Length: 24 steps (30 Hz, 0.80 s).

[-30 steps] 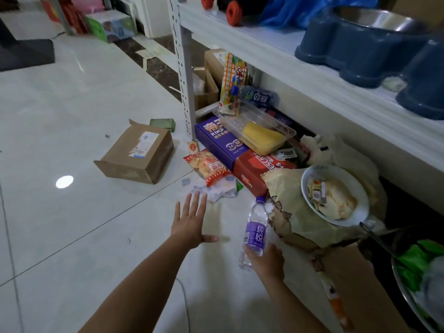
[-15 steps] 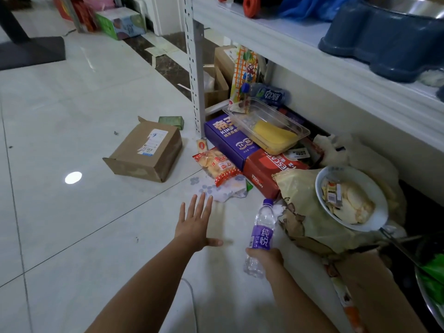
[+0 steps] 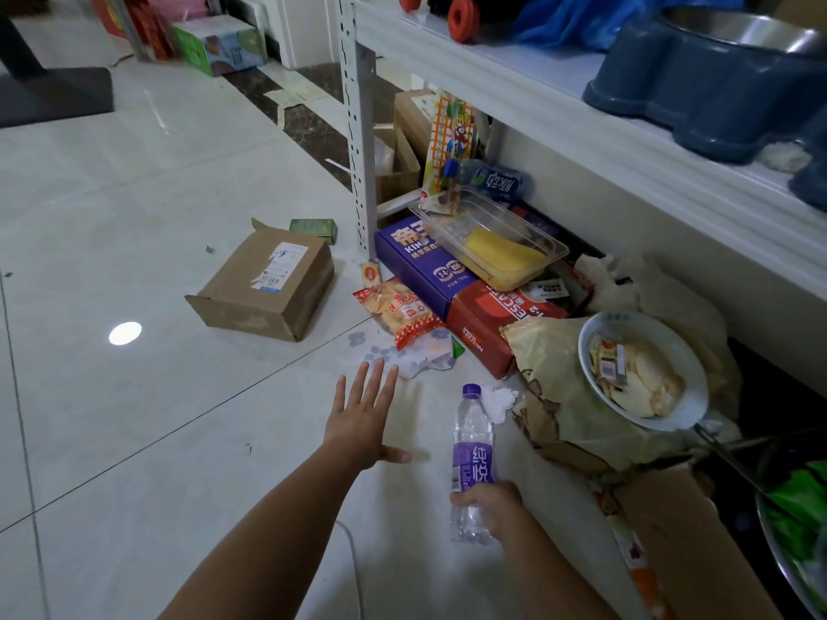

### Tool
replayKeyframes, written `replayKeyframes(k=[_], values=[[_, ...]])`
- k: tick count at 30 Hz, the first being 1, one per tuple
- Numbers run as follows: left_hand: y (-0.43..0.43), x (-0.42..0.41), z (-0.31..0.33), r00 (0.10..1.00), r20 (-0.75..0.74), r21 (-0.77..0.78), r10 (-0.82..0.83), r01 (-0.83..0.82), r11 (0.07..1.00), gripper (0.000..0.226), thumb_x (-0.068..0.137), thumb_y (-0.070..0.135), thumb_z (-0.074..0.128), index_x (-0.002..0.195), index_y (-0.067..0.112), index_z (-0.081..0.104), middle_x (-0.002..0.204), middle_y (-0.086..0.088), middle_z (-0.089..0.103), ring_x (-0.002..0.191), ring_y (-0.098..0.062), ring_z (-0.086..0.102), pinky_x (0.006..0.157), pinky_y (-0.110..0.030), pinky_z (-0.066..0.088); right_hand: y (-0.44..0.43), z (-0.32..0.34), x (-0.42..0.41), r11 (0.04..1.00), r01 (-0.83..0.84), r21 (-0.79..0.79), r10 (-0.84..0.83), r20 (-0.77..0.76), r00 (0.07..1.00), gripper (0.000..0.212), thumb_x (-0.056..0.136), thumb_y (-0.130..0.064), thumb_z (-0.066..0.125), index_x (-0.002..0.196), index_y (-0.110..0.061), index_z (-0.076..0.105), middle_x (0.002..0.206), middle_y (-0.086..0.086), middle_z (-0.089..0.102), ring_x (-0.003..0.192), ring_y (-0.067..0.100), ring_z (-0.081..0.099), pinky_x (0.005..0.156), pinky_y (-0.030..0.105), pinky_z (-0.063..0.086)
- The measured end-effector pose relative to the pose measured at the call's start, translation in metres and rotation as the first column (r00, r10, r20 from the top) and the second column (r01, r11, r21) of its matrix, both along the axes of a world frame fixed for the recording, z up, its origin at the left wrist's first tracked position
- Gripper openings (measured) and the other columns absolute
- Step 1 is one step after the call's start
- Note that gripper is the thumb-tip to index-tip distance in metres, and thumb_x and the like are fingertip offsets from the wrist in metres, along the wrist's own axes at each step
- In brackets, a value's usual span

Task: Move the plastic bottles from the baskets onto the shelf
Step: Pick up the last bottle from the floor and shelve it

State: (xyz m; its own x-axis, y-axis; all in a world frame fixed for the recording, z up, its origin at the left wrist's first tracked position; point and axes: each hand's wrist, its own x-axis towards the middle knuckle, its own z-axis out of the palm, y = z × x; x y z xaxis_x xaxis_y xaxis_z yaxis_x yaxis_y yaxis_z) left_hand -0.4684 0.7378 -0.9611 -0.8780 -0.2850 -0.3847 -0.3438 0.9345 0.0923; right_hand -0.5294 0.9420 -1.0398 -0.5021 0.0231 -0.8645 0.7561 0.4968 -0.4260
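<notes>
In right hand (image 3: 490, 507), purple-labelled bottle (image 3: 473, 434) (纯悦)

I see a glossy white tiled floor (image 3: 134, 194) reflecting 1 lamp, a matt brown cardboard box (image 3: 268, 284), a smooth clear plastic bottle with a purple label (image 3: 472, 440), a transparent plastic tray (image 3: 492, 243) and a shiny metal bowl (image 3: 734, 33) set in a blue-grey plastic feeder (image 3: 698, 96).

Open over the tiled floor (image 3: 112, 440) at left, bar a cardboard box (image 3: 268, 284); beneath the shelf (image 3: 581, 140), crammed with purple box (image 3: 420, 266), clear tray (image 3: 492, 234), white bowl (image 3: 698, 382); above, partly taken by blue feeder (image 3: 698, 96).
</notes>
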Motion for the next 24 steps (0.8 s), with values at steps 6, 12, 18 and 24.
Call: replayKeyframes(k=[6,12,18,24], values=[[0.001,0.005,0.010,1.000,0.005,-0.004,0.004,-0.004,1.000,0.130,0.069,0.075,0.061,0.148,0.022,-0.027,0.155,-0.006,-0.034,0.139,-0.028,-0.035,0.108,-0.047,-0.024,-0.010,0.032,-0.009,0.993,0.041,-0.110,-0.050,-0.079,0.996,0.063,0.057,0.007,0.085,0.114,0.007,0.059,0.107,0.021,0.067,0.087,0.033,0.066,0.069,0.039,0.057],[0.006,0.015,0.057,0.999,0.043,-0.015,-0.029,0.029,0.999,0.130,0.069,0.076,0.061,0.147,0.022,-0.029,0.154,-0.006,-0.035,0.138,-0.028,-0.035,0.107,-0.048,-0.024,-0.023,0.093,-0.009,0.989,0.051,-0.135,-0.082,-0.236,0.968,0.072,0.059,0.003,0.086,0.123,-0.002,0.053,0.121,0.018,0.063,0.111,0.035,0.060,0.096,0.047,0.050],[-0.001,0.006,0.196,0.999,-0.023,-0.057,-0.026,0.025,0.998,0.131,0.068,0.078,0.058,0.147,0.019,-0.028,0.150,-0.007,-0.038,0.131,-0.028,-0.040,0.107,-0.047,-0.024,-0.025,0.233,0.005,0.971,0.124,-0.206,-0.191,-0.343,0.920,0.071,0.060,0.016,0.079,0.122,-0.001,0.047,0.115,0.016,0.063,0.093,0.027,0.063,0.066,0.028,0.055],[-0.005,-0.005,0.394,0.992,-0.116,-0.066,-0.039,0.031,0.997,0.129,0.070,0.076,0.060,0.148,0.019,-0.027,0.154,-0.005,-0.033,0.142,-0.029,-0.030,0.117,-0.050,-0.013,-0.021,0.423,0.012,0.960,0.128,-0.247,-0.224,-0.413,0.883,0.061,0.073,0.009,0.074,0.122,-0.011,0.044,0.114,0.017,0.062,0.102,0.034,0.063,0.080,0.039,0.054]])
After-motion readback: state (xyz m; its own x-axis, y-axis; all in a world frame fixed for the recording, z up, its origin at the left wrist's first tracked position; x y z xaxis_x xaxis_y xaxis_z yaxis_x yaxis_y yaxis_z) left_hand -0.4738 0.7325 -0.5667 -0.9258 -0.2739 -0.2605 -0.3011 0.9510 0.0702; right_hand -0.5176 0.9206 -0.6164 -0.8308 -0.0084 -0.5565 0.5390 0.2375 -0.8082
